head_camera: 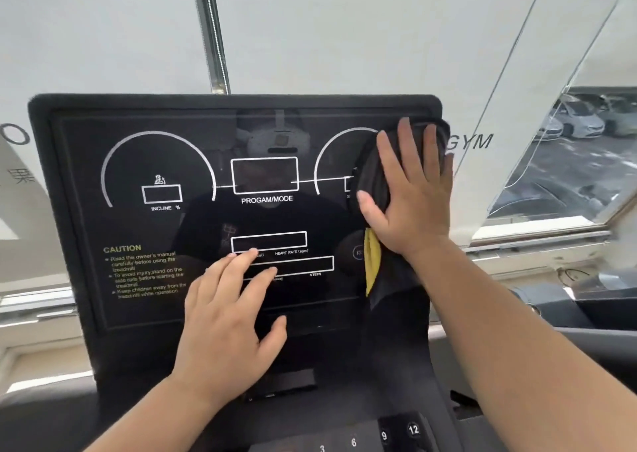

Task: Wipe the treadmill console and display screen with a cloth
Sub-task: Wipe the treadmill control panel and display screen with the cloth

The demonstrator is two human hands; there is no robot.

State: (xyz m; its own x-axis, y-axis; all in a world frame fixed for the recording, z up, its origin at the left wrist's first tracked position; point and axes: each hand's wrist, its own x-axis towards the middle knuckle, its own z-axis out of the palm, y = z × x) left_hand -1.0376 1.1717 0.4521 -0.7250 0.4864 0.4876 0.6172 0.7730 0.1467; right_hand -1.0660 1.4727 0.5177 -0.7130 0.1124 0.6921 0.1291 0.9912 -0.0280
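**Wipe under way at the screen's upper right**

The display screen (138, 162) fills your view, and you are working its upper-right corner. By my reading, the left dial, the caution text and the console keypad (382, 436) below are still to do. The dark, yellow-edged cloth (374, 175) lies flat on the glass under your right hand (413, 193), fingers spread straight. Your left hand (227, 320) rests open, fingertips on the lower screen.

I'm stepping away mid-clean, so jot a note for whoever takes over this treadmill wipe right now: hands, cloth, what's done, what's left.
Right hand: flat, pressing the cloth on the display screen, upper right, over the right dial.
Left hand: open, fingertips on the screen's lower middle, holding nothing.
Done: cannot tell which areas are wiped.
Left, likely: rest of the screen, then the number keys below.
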